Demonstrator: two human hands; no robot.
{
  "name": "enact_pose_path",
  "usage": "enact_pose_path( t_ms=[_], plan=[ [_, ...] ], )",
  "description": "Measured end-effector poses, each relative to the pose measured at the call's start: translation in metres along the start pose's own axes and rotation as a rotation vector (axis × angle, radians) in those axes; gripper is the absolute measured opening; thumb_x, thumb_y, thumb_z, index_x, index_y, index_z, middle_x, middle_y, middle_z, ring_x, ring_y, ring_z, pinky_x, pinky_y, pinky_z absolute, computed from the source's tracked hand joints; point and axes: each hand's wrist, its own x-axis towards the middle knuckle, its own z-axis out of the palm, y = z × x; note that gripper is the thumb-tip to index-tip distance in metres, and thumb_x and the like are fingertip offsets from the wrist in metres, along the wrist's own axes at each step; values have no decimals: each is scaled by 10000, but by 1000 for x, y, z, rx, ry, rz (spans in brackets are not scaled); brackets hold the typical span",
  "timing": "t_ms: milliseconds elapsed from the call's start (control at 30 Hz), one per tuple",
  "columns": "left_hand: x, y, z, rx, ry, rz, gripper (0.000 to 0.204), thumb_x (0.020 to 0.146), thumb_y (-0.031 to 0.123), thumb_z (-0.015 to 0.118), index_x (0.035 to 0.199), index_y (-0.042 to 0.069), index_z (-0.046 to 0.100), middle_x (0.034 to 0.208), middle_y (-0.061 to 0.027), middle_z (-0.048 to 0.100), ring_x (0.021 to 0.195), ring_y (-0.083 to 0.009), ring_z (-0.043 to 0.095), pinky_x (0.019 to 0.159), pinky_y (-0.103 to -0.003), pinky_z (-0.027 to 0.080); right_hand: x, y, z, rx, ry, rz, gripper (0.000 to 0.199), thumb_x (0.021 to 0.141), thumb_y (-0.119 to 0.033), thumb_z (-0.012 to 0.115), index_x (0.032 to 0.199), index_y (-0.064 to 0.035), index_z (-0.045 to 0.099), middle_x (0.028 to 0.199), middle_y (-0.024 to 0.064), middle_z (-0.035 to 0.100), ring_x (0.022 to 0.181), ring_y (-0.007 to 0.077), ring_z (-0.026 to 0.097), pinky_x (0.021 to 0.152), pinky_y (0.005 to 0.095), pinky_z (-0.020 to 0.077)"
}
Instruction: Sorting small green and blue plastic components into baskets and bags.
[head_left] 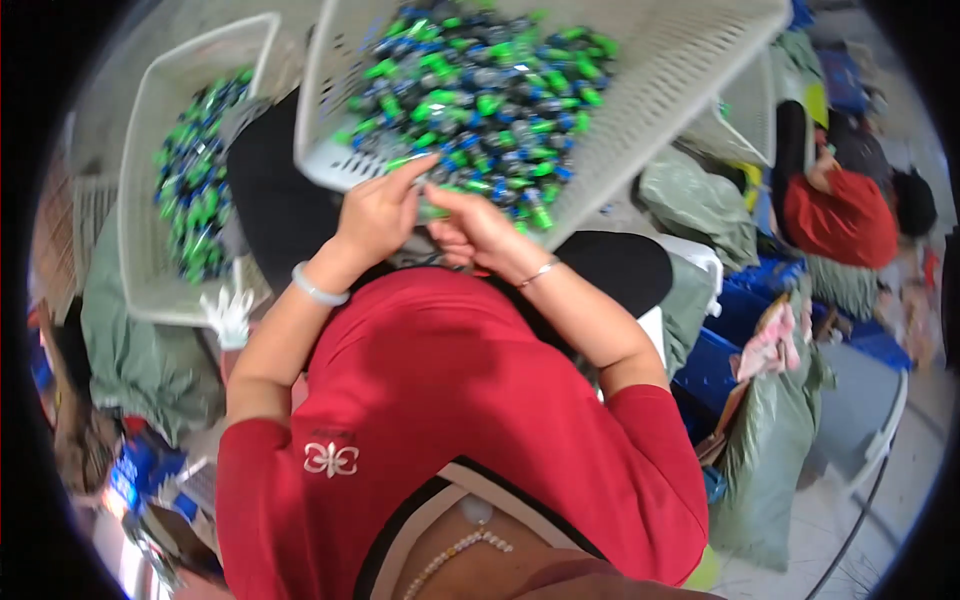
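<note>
My left hand and my right hand meet above my lap, at the near edge of a white plastic basket. Both have their fingers drawn in, with thumbs and forefingers close together. A bit of green shows between them, but whatever they hold is too small and blurred to name. Directly beyond lies a heap of small green, blue and clear plastic pieces inside the basket, which tilts toward me.
Another white basket at the left holds more such pieces. Beside it hangs a white glove. Green sacks and blue crates crowd both sides. A person in red sits at the far right.
</note>
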Motion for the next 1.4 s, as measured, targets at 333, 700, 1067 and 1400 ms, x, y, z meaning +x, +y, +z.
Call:
enact_pose_path(
  t_ms=[333, 700, 1067, 1400],
  plan=[
    [-30, -91, -111, 271, 554, -479, 284, 900, 76, 557, 1180, 57, 597, 1015, -149, 634, 913, -263, 616, 784, -365, 475, 55, -50, -29, -1274, 657, -977, 377, 842, -373, 657, 1045, -65, 576, 871, 117, 598, 827, 273, 596, 663, 408, 479],
    [42, -94, -2, 496, 141, 52, 262, 760, 50, 618, 1019, 83, 626, 992, -111, 583, 954, -303, 550, 798, -409, 454, 97, -64, -52, -1866, 927, -1072, 378, 799, -253, 697, 1089, -50, 564, 926, 95, 591, 911, 295, 571, 737, 438, 468],
    [76, -133, 24, 445, -5, -32, 218, 837, 197, 660, 1015, 94, 586, 947, -80, 595, 856, -254, 565, 714, -359, 466, 15, -28, -66, -470, 534, -888, 214, 933, -151, 600, 1103, -42, 530, 842, 18, 573, 717, 88, 521, 650, 234, 443],
    [41, -36, 19, -787, -215, -576, 300, 954, 316, 574, 1067, 45, 512, 812, -56, 601, 774, -160, 584, 663, -348, 459, 25, -43, -21, -649, 378, -1150, 174, 945, -137, 582, 1068, -28, 525, 781, -17, 566, 677, 65, 502, 595, 233, 420]
  ],
)
